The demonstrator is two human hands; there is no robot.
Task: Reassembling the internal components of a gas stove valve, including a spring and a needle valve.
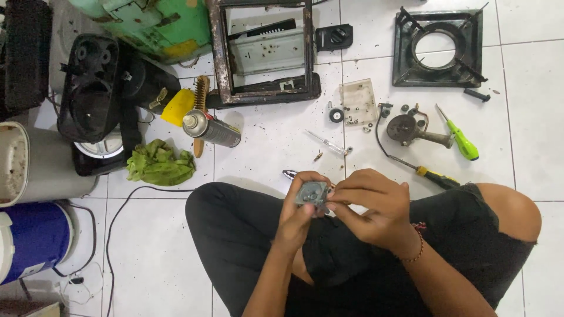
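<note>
Head view: 2 hands [341, 205] w/ 1 small metal part [311, 193], 2 screwdrivers [461, 140] nearby

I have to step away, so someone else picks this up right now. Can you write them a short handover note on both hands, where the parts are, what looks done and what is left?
Left hand: holds a small grey metal part over the lap.
Right hand: fingertips on the same part, pinching its right edge.
On the floor tiles: burner piece with loose small bits nearby, green screwdriver, yellow-handled screwdriver, clear screwdriver, spray can, green rag.
Done: the stove frame and the black burner top lie separately, stripped.
Left: the grey part is in hand, not fitted anywhere; the loose bits lie unplaced.
</note>
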